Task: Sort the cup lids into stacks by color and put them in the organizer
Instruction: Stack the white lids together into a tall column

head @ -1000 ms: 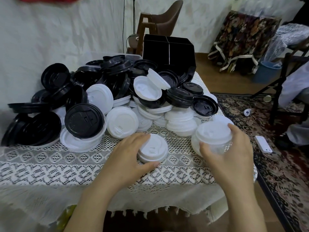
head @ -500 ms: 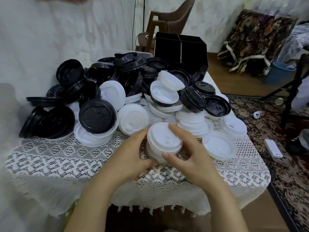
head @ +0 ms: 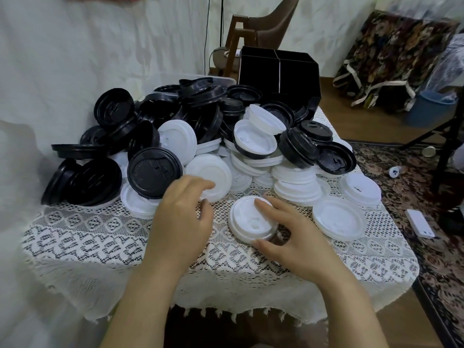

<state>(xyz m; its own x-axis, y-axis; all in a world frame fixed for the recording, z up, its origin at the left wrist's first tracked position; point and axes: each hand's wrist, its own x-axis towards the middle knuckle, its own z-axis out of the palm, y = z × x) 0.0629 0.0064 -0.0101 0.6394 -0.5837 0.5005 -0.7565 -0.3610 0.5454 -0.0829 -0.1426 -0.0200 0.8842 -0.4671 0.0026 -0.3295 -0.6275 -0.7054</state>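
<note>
The lace-covered worktop point(head: 88, 234) carries a big unsorted pile of lids point(head: 155, 169); at lower centre the right hand point(head: 293, 229) grips a low white stack point(head: 248, 219), the left hand point(head: 180, 217) is relaxed, and the organizer point(head: 278, 69) seems unfilled

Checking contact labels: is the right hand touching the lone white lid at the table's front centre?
Touching. The head view shows the right hand with a fingertip on top of the white lid and its thumb against the near rim.

1. A white wall point(head: 75, 59) stands at the back and left.
2. A brown chair point(head: 271, 23) sits by it.
3. The wooden floor point(head: 356, 126) has a dark flowery rug point(head: 442, 259) on the right.
4. A blue bucket point(head: 430, 109) stands far right.
</note>
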